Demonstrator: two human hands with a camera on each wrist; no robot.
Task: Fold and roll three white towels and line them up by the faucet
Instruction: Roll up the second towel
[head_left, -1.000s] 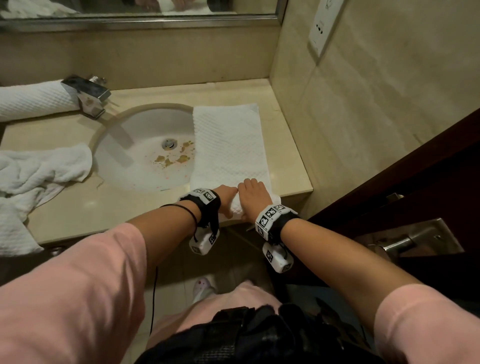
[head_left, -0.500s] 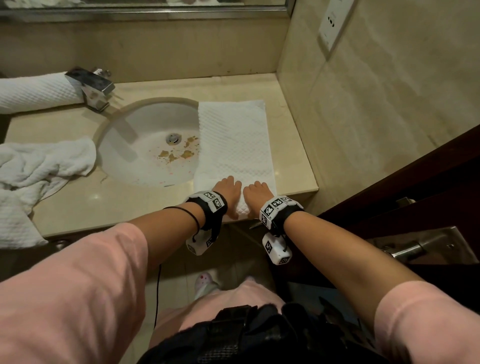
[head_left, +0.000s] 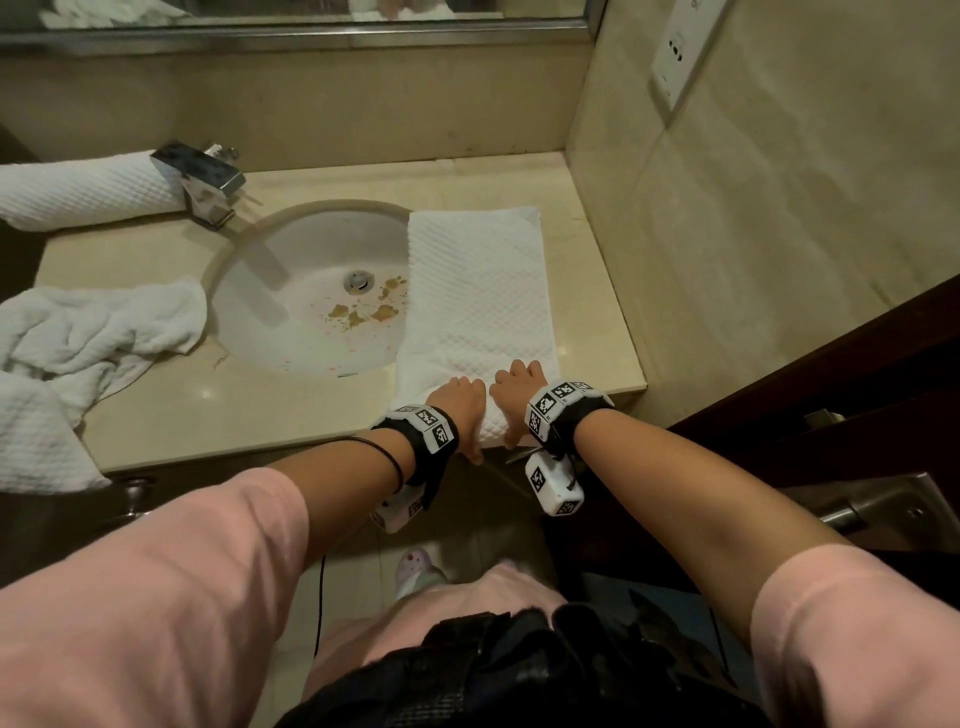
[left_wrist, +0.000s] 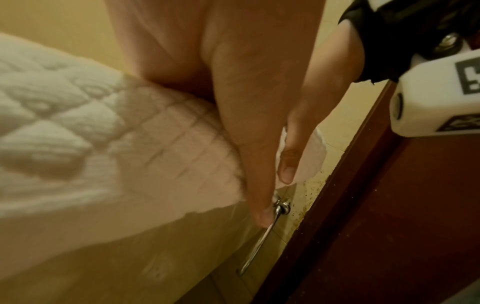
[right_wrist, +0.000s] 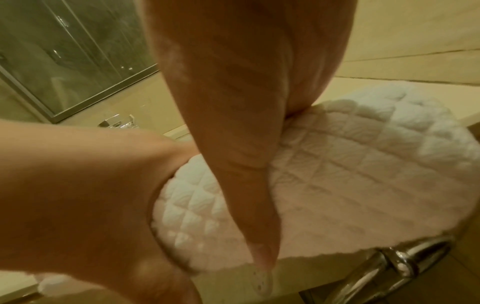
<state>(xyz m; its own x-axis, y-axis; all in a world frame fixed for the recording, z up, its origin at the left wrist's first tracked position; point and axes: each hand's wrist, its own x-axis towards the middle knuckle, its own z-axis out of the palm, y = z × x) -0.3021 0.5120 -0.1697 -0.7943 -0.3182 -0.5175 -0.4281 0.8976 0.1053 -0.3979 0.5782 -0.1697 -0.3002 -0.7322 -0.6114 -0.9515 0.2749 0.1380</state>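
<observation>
towel in hand: the folded towel (head_left: 478, 291) lies lengthwise on the surface (head_left: 322, 410) right of the sink (head_left: 306, 291), its left side overhanging the basin, its near end already curled into a small roll at the front lip.
hands: left hand (head_left: 457, 400) and right hand (head_left: 517, 387) sit side by side, both curled round that roll, thumbs tucked under.
how I'd do it: roll away from the body, firm even pressure, or it'll probably go cone-shaped.
edges: the roll starts right on the front lip, so it could slip off; wall (head_left: 613, 208) just right.
open room: bare surface up to the faucet (head_left: 202, 182), where one rolled towel (head_left: 83, 192) sits; a crumpled towel (head_left: 98, 332) waits left.
</observation>
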